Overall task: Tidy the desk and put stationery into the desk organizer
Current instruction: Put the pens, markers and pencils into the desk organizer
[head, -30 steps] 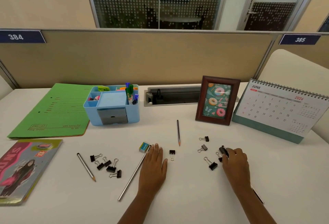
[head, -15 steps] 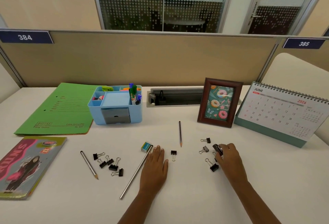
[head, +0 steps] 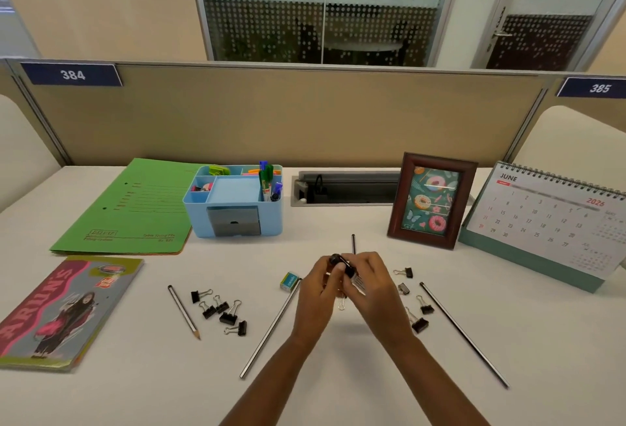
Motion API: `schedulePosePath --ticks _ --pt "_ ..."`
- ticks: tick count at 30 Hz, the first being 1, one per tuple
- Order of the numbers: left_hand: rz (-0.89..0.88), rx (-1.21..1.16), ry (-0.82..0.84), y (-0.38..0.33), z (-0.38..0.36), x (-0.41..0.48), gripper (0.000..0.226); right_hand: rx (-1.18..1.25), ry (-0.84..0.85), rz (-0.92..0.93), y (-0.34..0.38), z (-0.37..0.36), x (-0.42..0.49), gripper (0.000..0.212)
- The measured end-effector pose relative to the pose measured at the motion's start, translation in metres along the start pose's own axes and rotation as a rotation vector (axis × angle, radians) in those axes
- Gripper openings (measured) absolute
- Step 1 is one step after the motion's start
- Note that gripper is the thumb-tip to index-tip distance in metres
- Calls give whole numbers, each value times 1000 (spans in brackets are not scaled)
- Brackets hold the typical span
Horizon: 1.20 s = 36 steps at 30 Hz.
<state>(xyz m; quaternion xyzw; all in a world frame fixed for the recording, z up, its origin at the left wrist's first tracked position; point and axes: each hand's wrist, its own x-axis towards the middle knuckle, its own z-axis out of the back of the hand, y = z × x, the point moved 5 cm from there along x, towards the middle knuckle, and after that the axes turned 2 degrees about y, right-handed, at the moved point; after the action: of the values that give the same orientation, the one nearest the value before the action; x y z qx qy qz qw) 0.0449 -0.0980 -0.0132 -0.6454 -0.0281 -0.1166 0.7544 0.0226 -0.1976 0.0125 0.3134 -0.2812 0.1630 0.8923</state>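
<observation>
1. Both hands meet above mid-worktop. Right hand [head: 376, 286] has its fingers curled round the pale barrel of a short dark-capped item, which I take for a marker [head: 343, 266]. Left hand [head: 321, 290] pinches its dark far end. Neither hand holds anything else that I can see.
2. The marker is held off the worktop, near and right of the blue desk organizer [head: 274, 219], well apart from it.
3. Step in hand, as I judge it: seating or checking the cap before stowing.
   - Press the cap straight along the barrel.
   - Then carry it one-handed to the far-right compartment, where other pens stand upright.
   - Lower it cap-up between those pens without knocking them.
4. Still loose on the worktop:
   - a binder clip cluster [head: 220, 310] at left and more clips [head: 418, 314] at right;
   - the eraser [head: 290, 281];
   - pencils, including a long one [head: 271, 327] just left of the hands.
5. Against half a second ago:
   - The left hand lay flat on the worktop by the eraser; it is now raised to the marker.
   - The right hand was low among the right-hand clips with the dark item; it has come up and toward centre.
   - The lone clip beside the left hand is now mostly hidden beneath the hands.
</observation>
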Motion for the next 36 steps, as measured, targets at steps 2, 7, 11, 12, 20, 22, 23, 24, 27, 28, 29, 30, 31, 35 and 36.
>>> schedulePosePath --ticks 2,7,11,12,20,22,23,24,27,28,29,30,31,35,36 --pt "-2 32 -43 -5 9 3 10 5 -31 16 4 -2 3 30" --pt "-173 88 -275 -35 58 22 12 -19 -62 -6 2 -10 -6 37" --pt "-296 216 -464 -63 104 48 21 -68 -35 -75 -12 -20 -35 38" --pt "-315 261 -499 -67 113 54 24 -92 -27 -90 -16 -23 -43 41" --pt "-345 470 -581 -68 146 93 24 -301 124 -319 -45 -52 -71 56" --pt "-314 502 -528 -61 144 103 24 -329 131 -328 -46 -53 -70 56" --pt "-303 518 -505 -58 142 107 24 -339 134 -327 -46 -53 -70 56" --pt "-290 532 -489 -55 140 111 24 -350 137 -321 -45 -54 -69 55" --pt "-239 556 -460 -46 136 121 26 -371 140 -289 -45 -56 -69 53" --pt "-212 561 -450 -42 135 124 27 -371 136 -280 -46 -56 -69 52" --pt "-183 564 -443 -38 135 127 28 -371 133 -275 -46 -56 -69 52" --pt "-151 564 -439 -34 135 130 29 -372 131 -272 -46 -56 -69 52" --pt "-123 566 -440 -31 135 131 29 -372 131 -273 -46 -56 -69 52" --pt "-48 594 -408 -27 131 133 40 -372 144 -278 -46 -56 -69 52" --pt "-35 623 -377 -25 129 133 44 -374 151 -280 -46 -56 -69 52"
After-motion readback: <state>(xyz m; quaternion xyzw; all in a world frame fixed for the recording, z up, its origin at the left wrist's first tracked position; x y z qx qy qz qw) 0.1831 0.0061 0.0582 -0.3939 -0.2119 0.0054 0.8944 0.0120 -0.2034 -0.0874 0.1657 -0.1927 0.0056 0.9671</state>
